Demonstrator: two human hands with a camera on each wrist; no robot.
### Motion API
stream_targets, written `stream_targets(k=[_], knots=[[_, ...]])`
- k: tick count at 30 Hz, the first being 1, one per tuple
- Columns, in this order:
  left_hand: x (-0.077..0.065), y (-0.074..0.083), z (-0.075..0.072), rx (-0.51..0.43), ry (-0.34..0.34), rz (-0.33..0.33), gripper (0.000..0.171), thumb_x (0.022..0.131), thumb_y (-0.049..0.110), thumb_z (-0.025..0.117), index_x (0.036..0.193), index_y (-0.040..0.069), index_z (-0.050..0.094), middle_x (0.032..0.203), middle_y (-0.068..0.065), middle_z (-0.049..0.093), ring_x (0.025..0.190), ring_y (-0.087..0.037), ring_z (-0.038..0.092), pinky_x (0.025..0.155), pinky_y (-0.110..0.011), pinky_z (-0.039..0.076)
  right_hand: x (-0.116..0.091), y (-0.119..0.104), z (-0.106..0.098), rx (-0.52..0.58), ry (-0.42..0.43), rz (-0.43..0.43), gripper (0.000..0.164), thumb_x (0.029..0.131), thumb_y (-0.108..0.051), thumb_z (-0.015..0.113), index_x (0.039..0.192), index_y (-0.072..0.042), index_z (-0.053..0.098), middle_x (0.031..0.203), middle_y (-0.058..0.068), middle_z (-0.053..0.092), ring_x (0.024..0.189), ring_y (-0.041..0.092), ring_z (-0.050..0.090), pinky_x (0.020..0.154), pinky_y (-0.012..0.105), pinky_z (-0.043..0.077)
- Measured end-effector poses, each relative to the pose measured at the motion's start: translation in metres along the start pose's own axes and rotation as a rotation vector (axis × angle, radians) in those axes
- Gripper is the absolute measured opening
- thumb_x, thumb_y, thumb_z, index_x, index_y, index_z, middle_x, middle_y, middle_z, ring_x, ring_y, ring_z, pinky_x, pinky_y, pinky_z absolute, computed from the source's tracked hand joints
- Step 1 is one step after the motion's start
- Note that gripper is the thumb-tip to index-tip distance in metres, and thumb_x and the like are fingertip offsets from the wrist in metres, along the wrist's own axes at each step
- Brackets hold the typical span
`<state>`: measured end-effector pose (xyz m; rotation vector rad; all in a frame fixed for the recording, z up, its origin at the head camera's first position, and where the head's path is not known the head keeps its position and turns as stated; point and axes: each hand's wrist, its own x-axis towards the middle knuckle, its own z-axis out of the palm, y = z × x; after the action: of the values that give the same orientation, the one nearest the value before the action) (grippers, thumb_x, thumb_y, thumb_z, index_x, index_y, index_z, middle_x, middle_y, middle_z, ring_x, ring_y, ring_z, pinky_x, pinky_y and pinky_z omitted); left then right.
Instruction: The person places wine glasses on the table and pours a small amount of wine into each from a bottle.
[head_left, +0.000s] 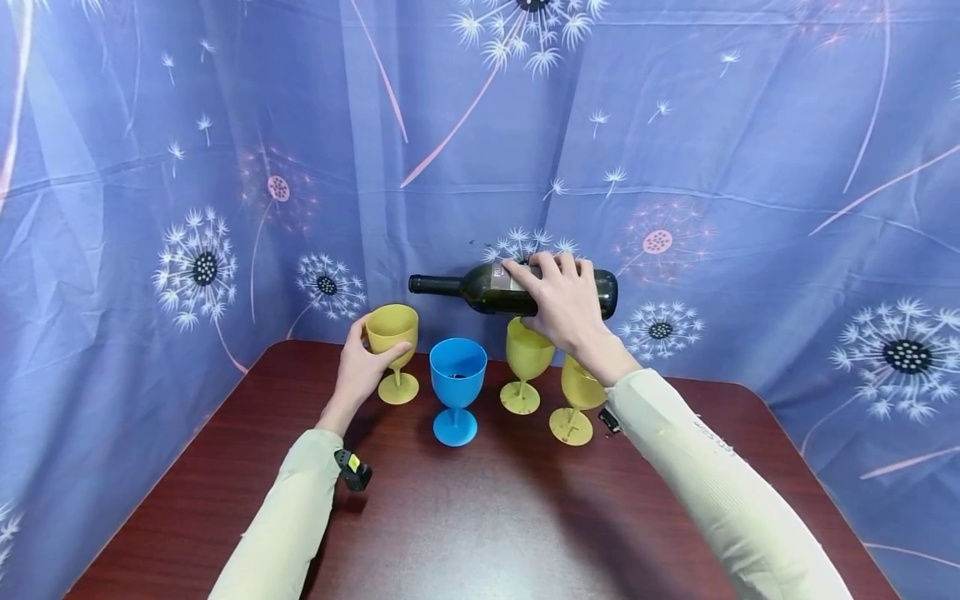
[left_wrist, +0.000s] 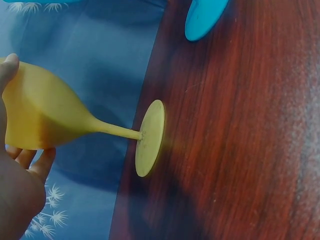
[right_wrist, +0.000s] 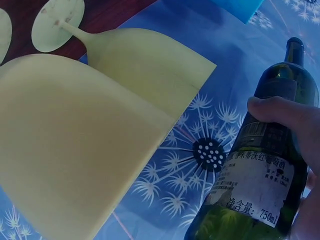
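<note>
My left hand [head_left: 362, 367] holds the leftmost yellow goblet [head_left: 390, 337] by its bowl, thumb on the near side. The goblet stands upright; I cannot tell whether its foot [left_wrist: 150, 138] touches the table. Up in the air, my right hand [head_left: 564, 304] grips a dark green wine bottle [head_left: 477, 290] round its body. The bottle lies nearly level, its neck pointing left to near the held goblet's rim. No stream shows at its mouth. A blue goblet [head_left: 457, 385] stands below the bottle neck, with something dark inside.
Two more yellow goblets stand on the right, one [head_left: 527, 357] under the bottle and another [head_left: 576, 396] partly behind my right wrist. The reddish-brown table [head_left: 465, 517] ends at a blue curtain [head_left: 480, 167] with dandelion prints. Small dark spots mark the right goblets' feet.
</note>
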<state>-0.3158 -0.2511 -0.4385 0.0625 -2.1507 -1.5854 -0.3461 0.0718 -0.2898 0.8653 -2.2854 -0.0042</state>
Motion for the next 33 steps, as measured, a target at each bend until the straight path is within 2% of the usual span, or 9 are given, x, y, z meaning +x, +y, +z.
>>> stream_targets(k=[8,33], knots=[[0.001,0.001,-0.001,-0.001,-0.011,-0.014,0.092,0.076,0.041,0.086,0.149,0.015,0.037,0.137,-0.013,0.052,0.12,-0.03,0.055,0.099,-0.046,0.046,-0.004,0.006,-0.004,0.039,0.025,0.06,0.09,0.067,-0.034,0.091,0.146,-0.032,0.049,0.13,0.013,0.055,0.112,0.041,0.047,0.089,0.057,0.039],[-0.002,0.004,-0.003,-0.012,-0.01,-0.023,0.093,0.076,0.039,0.086,0.15,0.015,0.036,0.138,-0.013,0.051,0.119,-0.03,0.054,0.099,-0.045,0.046,-0.025,0.027,-0.02,0.12,0.133,0.163,0.091,0.062,-0.031,0.094,0.143,-0.029,0.051,0.127,0.016,0.056,0.105,0.042,0.047,0.083,0.056,0.038]])
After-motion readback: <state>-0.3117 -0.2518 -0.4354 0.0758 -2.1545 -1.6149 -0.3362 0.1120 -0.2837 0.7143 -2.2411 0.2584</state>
